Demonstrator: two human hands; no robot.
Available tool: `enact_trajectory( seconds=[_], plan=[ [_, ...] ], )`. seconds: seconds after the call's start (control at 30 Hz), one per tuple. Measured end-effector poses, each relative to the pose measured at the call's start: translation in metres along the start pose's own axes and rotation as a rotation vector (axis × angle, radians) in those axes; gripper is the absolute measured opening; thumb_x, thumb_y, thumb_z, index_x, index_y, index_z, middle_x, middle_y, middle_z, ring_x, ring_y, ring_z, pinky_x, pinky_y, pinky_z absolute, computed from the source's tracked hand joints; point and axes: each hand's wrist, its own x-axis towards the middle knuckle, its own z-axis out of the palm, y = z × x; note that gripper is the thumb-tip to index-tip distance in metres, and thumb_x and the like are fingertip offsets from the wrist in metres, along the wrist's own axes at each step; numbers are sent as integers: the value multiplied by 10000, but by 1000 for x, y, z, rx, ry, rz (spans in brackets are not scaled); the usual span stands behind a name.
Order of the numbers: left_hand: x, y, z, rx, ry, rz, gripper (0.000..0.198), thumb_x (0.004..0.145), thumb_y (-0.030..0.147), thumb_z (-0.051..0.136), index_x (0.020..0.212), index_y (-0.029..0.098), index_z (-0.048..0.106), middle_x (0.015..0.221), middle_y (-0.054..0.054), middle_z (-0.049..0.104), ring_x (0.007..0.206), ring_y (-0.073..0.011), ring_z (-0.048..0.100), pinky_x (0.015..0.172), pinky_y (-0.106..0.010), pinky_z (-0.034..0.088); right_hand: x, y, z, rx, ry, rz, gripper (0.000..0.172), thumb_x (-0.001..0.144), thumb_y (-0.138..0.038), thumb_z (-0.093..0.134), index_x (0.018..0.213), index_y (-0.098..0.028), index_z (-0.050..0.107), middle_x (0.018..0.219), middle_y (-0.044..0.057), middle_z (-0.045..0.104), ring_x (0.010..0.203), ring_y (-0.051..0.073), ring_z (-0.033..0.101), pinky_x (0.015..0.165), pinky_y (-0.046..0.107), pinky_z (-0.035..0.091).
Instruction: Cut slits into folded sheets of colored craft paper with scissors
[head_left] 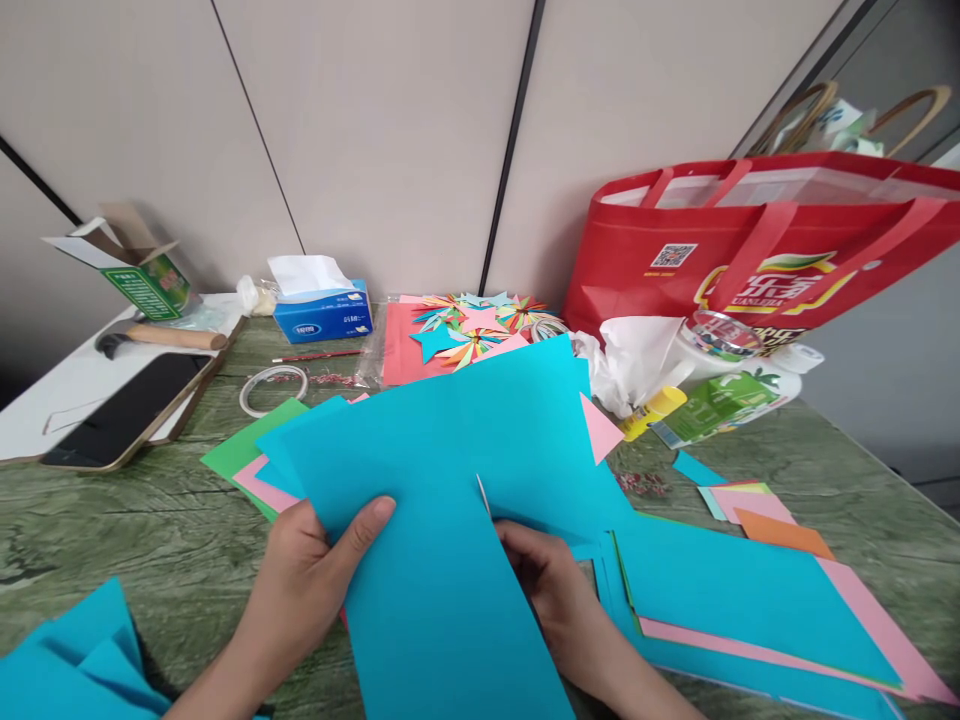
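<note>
My left hand (319,560) grips the left edge of a large blue sheet of paper (442,590), thumb on top and fingers underneath. On the sheet's right side, my right hand (551,590) is closed around scissors (484,497). Only a slim metal blade shows above the paper; the handles are hidden by the hand and the sheet. The blade sits at a cut in the sheet, whose right part spreads away beyond it. A pink paper triangle (600,430) lies at the sheet's right corner.
Blue, pink and orange paper (757,590) lies at right, crumpled blue paper (82,660) at lower left. Behind are paper stars (480,320), a tape roll (274,390), tissue box (322,312), phone (131,410), hammer (161,337), yellow glue stick (654,413) and red bag (675,240).
</note>
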Motion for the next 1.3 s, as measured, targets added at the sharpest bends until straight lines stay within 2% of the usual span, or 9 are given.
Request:
enact_trajectory(
  seconds=[0.1,0.37,0.47,0.57,0.7,0.97,1.17,1.3],
  plan=[
    [0,0,0,-20,-68,-15,316,650,383,636,885,172,656,510,5,649,542,-232,625,452,-294,495,0,-1,0,-5,20,10,226,636,-290,728,847,-220,692,839,52,709,801,240,645,694,320,510],
    [0,2,-1,-20,-75,-34,298,658,396,626,844,166,661,482,2,634,540,-227,621,442,-283,487,0,-4,4,25,54,25,230,624,-317,731,816,-195,695,798,56,710,748,220,648,647,296,507],
    [0,2,-1,-26,-85,-30,297,650,394,635,840,166,659,502,-1,647,532,-224,622,437,-283,488,1,-5,4,51,10,9,211,631,-293,730,809,-190,683,806,56,708,732,213,648,656,305,507],
    [1,2,3,-49,-139,-37,305,648,396,638,848,167,655,513,0,653,493,-208,611,430,-285,489,3,-8,2,66,-51,-32,297,592,-263,759,865,-198,663,880,56,697,800,220,638,718,322,500],
    [1,4,8,-71,-202,-58,309,645,413,636,842,176,658,509,-4,654,490,-216,611,412,-292,484,4,-13,2,54,-68,-70,406,558,-282,774,935,-203,645,984,63,671,897,237,612,796,351,483],
    [2,7,8,-61,-170,-49,329,646,439,629,846,178,646,601,-20,687,570,-235,632,476,-322,515,3,-7,1,22,-51,-76,393,575,-368,745,916,-196,653,962,66,684,870,257,626,798,388,495],
    [2,8,7,-144,-232,-65,262,676,393,628,866,213,621,641,-1,675,583,-223,623,486,-322,518,3,-5,0,-24,-73,-113,428,622,-376,712,1013,-222,632,1031,58,659,923,261,605,815,393,490],
    [3,5,6,-156,-224,-48,271,690,374,622,903,207,614,671,-3,679,609,-222,626,494,-317,515,3,-6,1,-30,-75,-130,441,608,-374,723,1011,-218,637,1017,60,668,906,258,615,807,376,498]
  ],
)
